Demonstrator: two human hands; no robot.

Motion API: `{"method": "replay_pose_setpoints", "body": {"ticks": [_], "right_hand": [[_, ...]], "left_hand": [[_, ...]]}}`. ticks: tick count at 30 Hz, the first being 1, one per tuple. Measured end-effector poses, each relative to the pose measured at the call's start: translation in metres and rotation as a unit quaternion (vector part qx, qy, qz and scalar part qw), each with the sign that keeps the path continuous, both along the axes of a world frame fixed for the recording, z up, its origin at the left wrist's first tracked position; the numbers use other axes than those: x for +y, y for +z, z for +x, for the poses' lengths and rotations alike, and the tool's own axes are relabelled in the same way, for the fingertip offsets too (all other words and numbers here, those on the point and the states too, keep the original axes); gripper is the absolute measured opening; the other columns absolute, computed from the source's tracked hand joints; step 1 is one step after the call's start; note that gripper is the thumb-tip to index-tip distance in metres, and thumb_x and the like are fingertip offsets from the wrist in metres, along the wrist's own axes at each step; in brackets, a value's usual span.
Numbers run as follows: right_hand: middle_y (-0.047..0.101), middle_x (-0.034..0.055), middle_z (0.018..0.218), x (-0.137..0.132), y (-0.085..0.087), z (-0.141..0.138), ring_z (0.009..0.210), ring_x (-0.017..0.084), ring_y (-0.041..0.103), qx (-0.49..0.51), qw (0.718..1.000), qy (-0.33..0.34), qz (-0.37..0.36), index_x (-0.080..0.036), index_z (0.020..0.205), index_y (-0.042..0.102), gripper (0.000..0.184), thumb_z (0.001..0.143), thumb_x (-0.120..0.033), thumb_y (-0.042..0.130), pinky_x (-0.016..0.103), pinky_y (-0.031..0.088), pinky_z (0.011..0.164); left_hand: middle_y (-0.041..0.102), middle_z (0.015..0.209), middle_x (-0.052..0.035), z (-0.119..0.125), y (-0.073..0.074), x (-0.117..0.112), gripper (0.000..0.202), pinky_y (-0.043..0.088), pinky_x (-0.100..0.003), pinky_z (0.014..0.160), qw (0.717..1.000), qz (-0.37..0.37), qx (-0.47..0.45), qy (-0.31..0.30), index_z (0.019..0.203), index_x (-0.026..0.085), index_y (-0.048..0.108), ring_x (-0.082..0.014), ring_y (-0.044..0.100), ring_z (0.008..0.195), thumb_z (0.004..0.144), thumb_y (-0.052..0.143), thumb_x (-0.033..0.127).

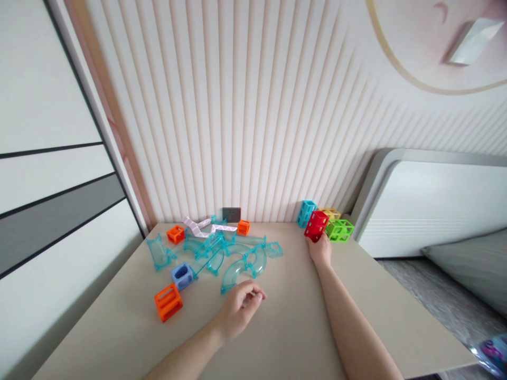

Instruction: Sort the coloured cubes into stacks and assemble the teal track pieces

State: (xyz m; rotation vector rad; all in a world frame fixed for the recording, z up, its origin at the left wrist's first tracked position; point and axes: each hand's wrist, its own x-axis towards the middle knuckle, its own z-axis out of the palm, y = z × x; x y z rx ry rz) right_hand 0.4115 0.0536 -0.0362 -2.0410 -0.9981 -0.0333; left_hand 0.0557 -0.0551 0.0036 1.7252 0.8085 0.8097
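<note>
My right hand (320, 251) is closed around the lower end of a red openwork building block (316, 226), which stands tall like two stacked cubes. Behind and beside it are a teal block (306, 214), a yellow block (330, 213) and a green block (339, 230). My left hand (242, 306) hovers low over the table's middle with its fingers curled in and the thumb near the fingertips; I see nothing in it. Just beyond it lies a curved clear teal track piece (233, 274), part of a heap of similar track pieces (209, 248).
Orange blocks (168, 302) and a blue-violet block (182, 275) lie on the table (277, 327) at left. Patterned pale strips (196, 227) rest on the heap. A dark wall socket (232, 214) sits behind. A bed headboard (435, 200) borders the right side, a white cabinet (51, 211) the left.
</note>
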Motion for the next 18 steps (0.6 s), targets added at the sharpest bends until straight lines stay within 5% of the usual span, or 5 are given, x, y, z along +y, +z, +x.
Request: {"method": "replay_pose_setpoints", "body": {"ticks": [10,18], "right_hand": [[0.067,0.0224,0.112,0.002,0.001,0.001,0.109,0.038,0.061,-0.008,1.0,0.011,-0.014,-0.009,0.123,0.055,0.056,0.073,-0.033,0.062,0.044,0.048,0.093],[0.044,0.0358,0.14,-0.008,0.002,-0.02,0.133,0.045,0.044,-0.034,0.999,-0.009,-0.014,0.009,0.148,0.023,0.091,0.076,-0.033,0.06,0.049,0.038,0.107]], "left_hand": [[0.071,0.089,-0.0068,-0.001,0.005,-0.001,0.029,0.049,-0.028,0.079,0.996,0.089,0.019,-0.016,0.088,0.02,0.07,-0.0194,0.066,0.086,0.097,0.049,0.038],[0.072,0.089,-0.0073,0.002,0.002,-0.006,0.028,0.051,-0.028,0.076,0.994,0.107,0.02,-0.022,0.087,0.019,0.071,-0.019,0.067,0.084,0.096,0.05,0.035]]}}
